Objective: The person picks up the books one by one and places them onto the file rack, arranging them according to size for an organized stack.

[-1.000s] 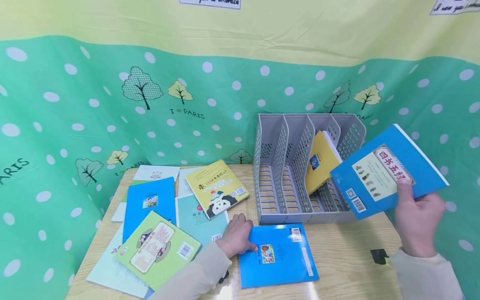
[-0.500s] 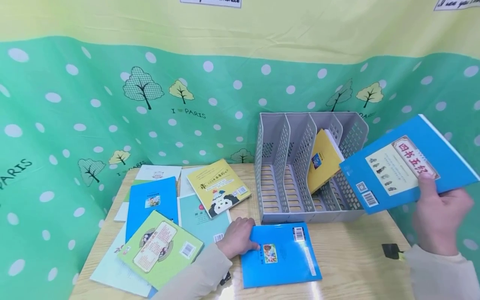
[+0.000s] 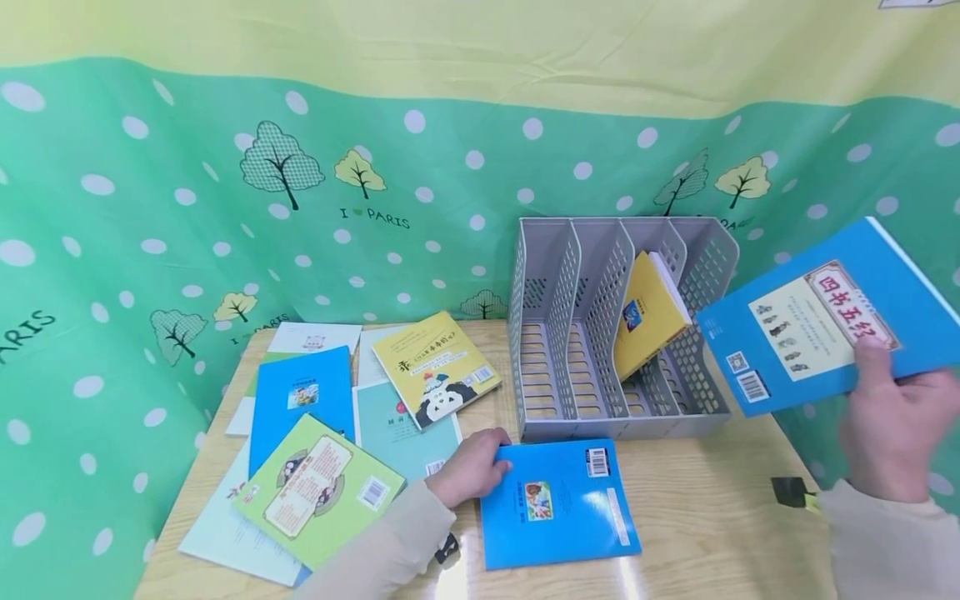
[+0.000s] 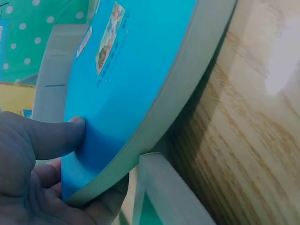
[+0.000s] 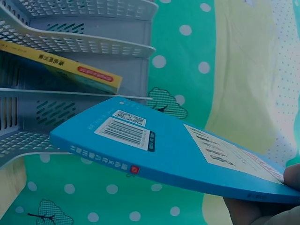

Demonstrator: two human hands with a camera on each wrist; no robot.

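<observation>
At the right of the head view, my right hand (image 3: pixel 900 425) grips a blue book (image 3: pixel 832 317) by its right end, thumb on the cover. In the right wrist view, that book's far corner overlaps the rightmost slot of the grey file rack (image 5: pixel 56 110). My left hand (image 3: pixel 471 468) pinches the left corner of another blue book (image 3: pixel 558 521), which lies in front of the rack. In the left wrist view, the thumb is on top of this book (image 4: pixel 126 93) and fingers are under its corner. A yellow book (image 3: pixel 648 317) leans in the rack's third slot.
On the table's left lie several overlapping books, among them a green book (image 3: pixel 318 492), a blue book (image 3: pixel 300 400) and a yellow panda book (image 3: pixel 435 367). A black clip-like item (image 3: pixel 791 492) is at the table's right edge. Patterned cloth (image 3: pixel 420 167) hangs behind.
My right hand has carried its blue book to the right, away from the yellow book. The left hand stays at the corner of the other blue book. The head view has shifted slightly.
</observation>
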